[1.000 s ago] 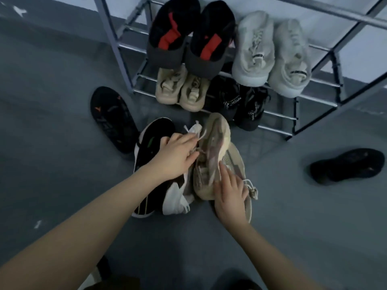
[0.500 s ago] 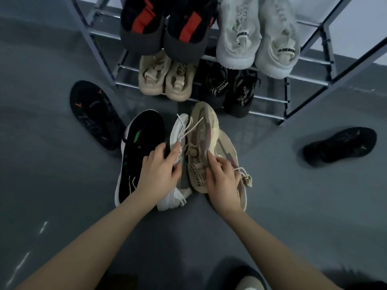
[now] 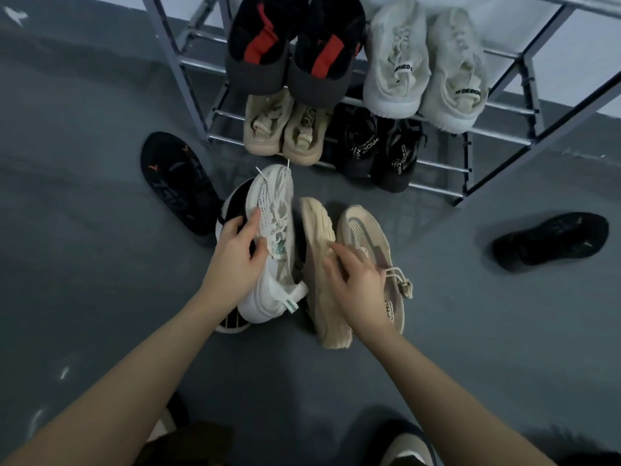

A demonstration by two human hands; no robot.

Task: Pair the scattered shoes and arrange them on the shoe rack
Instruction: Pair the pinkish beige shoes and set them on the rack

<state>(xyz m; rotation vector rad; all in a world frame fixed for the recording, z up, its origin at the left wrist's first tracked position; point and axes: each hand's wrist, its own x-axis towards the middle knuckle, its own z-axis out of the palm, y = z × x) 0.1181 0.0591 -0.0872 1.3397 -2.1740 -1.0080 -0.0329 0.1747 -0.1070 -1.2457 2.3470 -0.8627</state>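
My left hand (image 3: pixel 239 260) grips a white laced sneaker (image 3: pixel 273 243), tipped on its side over a black sneaker (image 3: pixel 235 210) that is mostly hidden beneath it. My right hand (image 3: pixel 361 290) rests with curled fingers on two beige sneakers on the floor: one lies on its side (image 3: pixel 317 237), the other (image 3: pixel 364 233) sits upright to its right. The metal shoe rack (image 3: pixel 497 132) stands just beyond, holding a black-and-red pair (image 3: pixel 295 45), a pale grey pair (image 3: pixel 426 58), a small beige pair (image 3: pixel 284 129) and a black sandal pair (image 3: pixel 379 149).
A black slipper (image 3: pixel 176 183) lies on the grey floor left of the rack. A lone black shoe (image 3: pixel 551 238) lies at the right. My own feet (image 3: pixel 403 449) show at the bottom edge.
My left hand has lifted the white sneaker away to the left, over the black one. The tilted beige shoe has dropped onto its side, apart from the white one.
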